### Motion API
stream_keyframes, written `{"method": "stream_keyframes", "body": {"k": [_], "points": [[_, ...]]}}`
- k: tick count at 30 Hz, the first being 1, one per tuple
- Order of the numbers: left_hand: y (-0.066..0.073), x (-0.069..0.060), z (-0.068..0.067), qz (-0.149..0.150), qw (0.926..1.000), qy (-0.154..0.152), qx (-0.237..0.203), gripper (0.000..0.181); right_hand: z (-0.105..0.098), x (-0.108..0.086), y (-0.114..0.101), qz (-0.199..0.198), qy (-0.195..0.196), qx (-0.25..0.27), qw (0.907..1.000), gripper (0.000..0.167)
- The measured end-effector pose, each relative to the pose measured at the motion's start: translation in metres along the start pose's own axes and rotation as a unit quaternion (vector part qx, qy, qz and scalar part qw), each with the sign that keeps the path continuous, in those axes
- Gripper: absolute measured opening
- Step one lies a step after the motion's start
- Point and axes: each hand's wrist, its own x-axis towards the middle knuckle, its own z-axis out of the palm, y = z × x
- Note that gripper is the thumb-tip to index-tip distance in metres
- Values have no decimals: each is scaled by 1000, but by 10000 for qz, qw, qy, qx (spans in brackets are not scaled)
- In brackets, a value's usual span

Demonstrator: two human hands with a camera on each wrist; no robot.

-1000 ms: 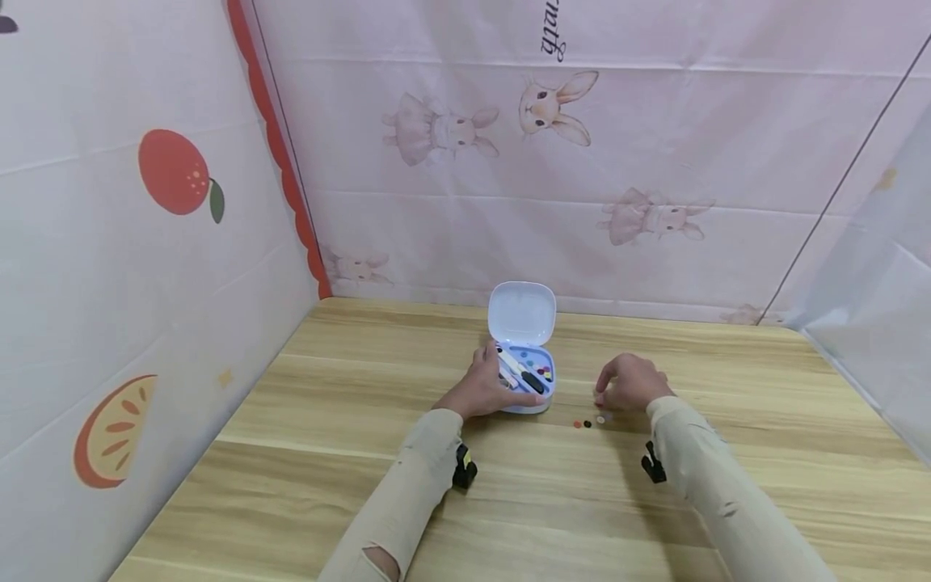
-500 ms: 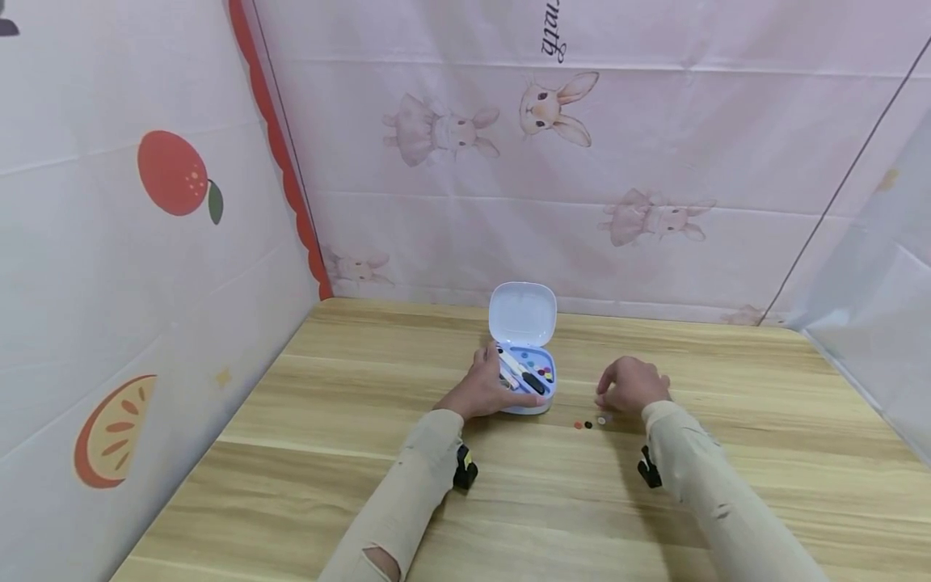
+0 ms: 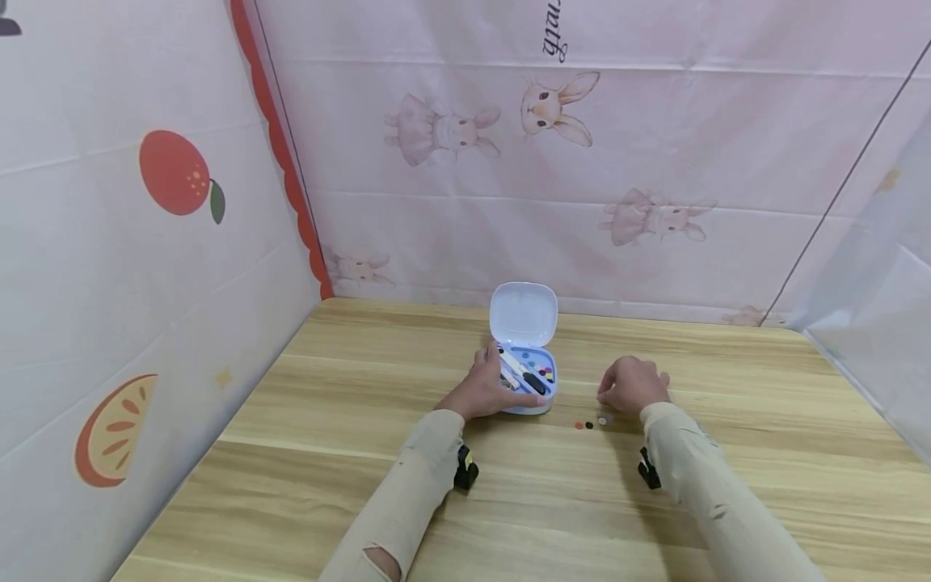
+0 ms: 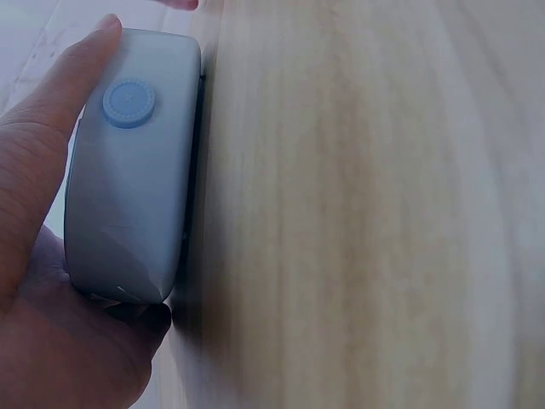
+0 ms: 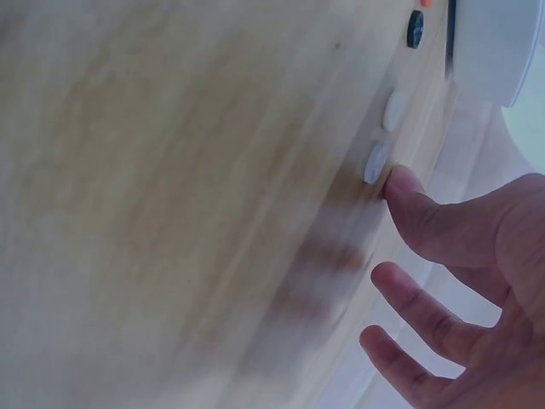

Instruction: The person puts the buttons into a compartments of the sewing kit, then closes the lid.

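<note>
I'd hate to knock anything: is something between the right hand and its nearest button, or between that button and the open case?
Nothing visible blocks the right hand from the nearest pale button. Toward the case lie another pale button, a black button and an orange button; the left thumb lies along the case's near edge.

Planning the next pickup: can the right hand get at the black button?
Probably yes: the black button lies uncovered near the right hand, and two pale buttons between them look too flat to block it.
</note>
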Motion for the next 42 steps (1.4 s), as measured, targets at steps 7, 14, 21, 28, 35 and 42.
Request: {"method": "stream_keyframes", "body": {"k": [7,14,21,28,35,42], "points": [[1,-1,0,9,10000,8,-8,135,1,1,-1,-82,19,-63,9999,6],[0,-1,-1,19,10000,7,-21,135,1,-1,-2,-127,23,-37,9999,5],[1,-2,-1,21,10000,14,-77,134,2,-1,-2,-127,59,-83,9999,7],[2,-2,-2,9,9999,31,-106,134,1,1,1,-206,70,-127,9997,4],[3,-3,-3,-7,9999,47,-108,134,2,-1,1,-280,13,-130,9995,8],[4,-4,-2,6,9998,35,-171,134,5,-2,0,-304,82,-162,9994,18]]}}
